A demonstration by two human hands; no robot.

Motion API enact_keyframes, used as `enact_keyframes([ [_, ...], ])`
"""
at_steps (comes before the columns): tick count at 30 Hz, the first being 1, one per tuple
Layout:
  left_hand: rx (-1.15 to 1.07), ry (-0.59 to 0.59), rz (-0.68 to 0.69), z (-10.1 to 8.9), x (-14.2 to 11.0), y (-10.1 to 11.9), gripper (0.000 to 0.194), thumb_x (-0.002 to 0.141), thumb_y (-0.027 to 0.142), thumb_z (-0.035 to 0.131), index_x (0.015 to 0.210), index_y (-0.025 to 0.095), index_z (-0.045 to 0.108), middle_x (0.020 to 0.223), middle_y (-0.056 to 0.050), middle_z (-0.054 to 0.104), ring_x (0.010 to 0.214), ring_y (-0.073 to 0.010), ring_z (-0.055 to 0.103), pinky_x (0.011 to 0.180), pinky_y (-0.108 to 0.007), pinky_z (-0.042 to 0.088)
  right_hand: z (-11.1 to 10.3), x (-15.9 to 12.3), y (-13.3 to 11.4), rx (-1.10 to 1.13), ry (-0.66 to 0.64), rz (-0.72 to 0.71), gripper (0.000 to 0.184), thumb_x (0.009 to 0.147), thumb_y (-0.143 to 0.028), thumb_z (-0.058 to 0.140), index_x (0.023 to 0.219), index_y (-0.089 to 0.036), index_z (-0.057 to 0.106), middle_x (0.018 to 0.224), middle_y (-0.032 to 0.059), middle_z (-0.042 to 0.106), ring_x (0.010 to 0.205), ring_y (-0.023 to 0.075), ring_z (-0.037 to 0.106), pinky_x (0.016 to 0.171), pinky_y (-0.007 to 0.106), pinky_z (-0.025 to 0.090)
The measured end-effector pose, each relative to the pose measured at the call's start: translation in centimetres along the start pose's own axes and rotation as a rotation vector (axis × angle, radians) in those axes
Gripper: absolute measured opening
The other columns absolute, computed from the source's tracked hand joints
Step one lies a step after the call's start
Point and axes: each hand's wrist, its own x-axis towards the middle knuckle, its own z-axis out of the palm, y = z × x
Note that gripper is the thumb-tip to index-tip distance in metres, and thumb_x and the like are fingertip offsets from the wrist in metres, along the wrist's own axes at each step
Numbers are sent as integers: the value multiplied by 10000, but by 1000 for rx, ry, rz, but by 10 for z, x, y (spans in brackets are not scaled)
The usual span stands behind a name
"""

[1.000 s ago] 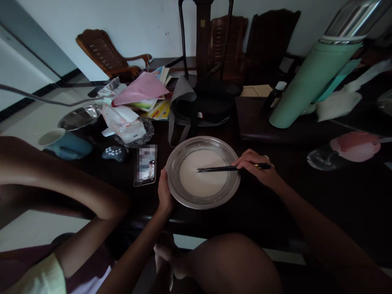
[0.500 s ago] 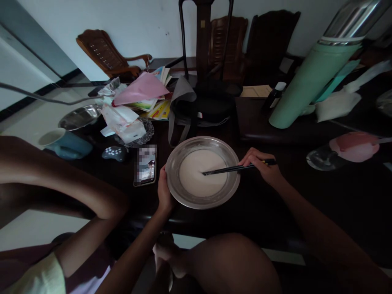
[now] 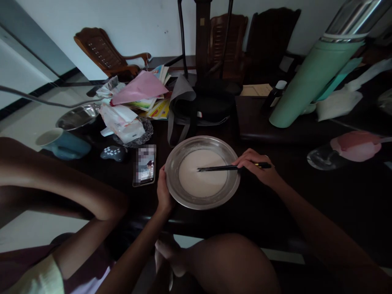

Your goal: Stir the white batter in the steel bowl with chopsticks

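A round metal plate (image 3: 175, 159) with a pale white batter (image 3: 202, 179) in it sits on the dark table in front of me. My left hand (image 3: 163, 192) grips the plate's left rim. My right hand (image 3: 259, 167) is closed on a pair of black chopsticks (image 3: 219, 168), which lie almost level with their tips in the batter near its middle.
A phone (image 3: 145, 166) lies just left of the plate. Further left are a small dark game controller (image 3: 112, 153), a blue mug (image 3: 63, 143) and a metal bowl (image 3: 76, 117). A green thermos (image 3: 315, 73), a black bag (image 3: 211, 102) and papers crowd the back. A raised knee fills the near left.
The chopstick tips swung through the batter, dipping toward me half a second ago and back to level now. My left hand stayed on the rim.
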Motion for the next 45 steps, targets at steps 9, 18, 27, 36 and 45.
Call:
enact_keyframes([
  [9, -17, -2, 2, 0, 2, -3, 502, 821, 616, 531, 1112, 231, 671, 1108, -19, 705, 1097, -204, 599, 980, -286, 420, 1, 1, -2, 16, -24, 2, 240, 927, -321, 559, 770, -264, 731, 832, 21, 760, 824, 213, 628, 775, 389, 492],
  [18, -22, -5, 2, 0, 0, -1, 484, 822, 609, 544, 1104, 235, 664, 1119, -20, 704, 1105, -212, 603, 977, -292, 427, 1, -1, 0, 44, -26, -6, 234, 933, -288, 552, 776, -262, 725, 827, 20, 753, 820, 209, 625, 767, 385, 490],
  [27, -42, 9, -28, 1, 1, -2, 494, 807, 611, 546, 1104, 234, 664, 1076, -17, 707, 1065, -207, 615, 971, -298, 426, 0, 0, 1, 44, -13, -11, 267, 936, -329, 540, 755, -264, 726, 813, 27, 752, 803, 216, 627, 765, 407, 497],
  [36, -2, 11, -3, 0, 0, -1, 499, 828, 607, 532, 1124, 228, 668, 1122, -20, 701, 1100, -202, 600, 983, -287, 417, 0, 0, 1, 39, 5, -3, 263, 941, -297, 536, 753, -258, 716, 812, 27, 747, 800, 208, 628, 759, 389, 496],
  [45, -6, -3, 6, 1, 0, 0, 467, 837, 589, 525, 1102, 239, 683, 1102, -10, 709, 1099, -205, 603, 989, -288, 425, 0, 0, 0, 56, 37, 8, 300, 946, -324, 521, 726, -251, 711, 779, 24, 736, 780, 204, 641, 750, 378, 500],
])
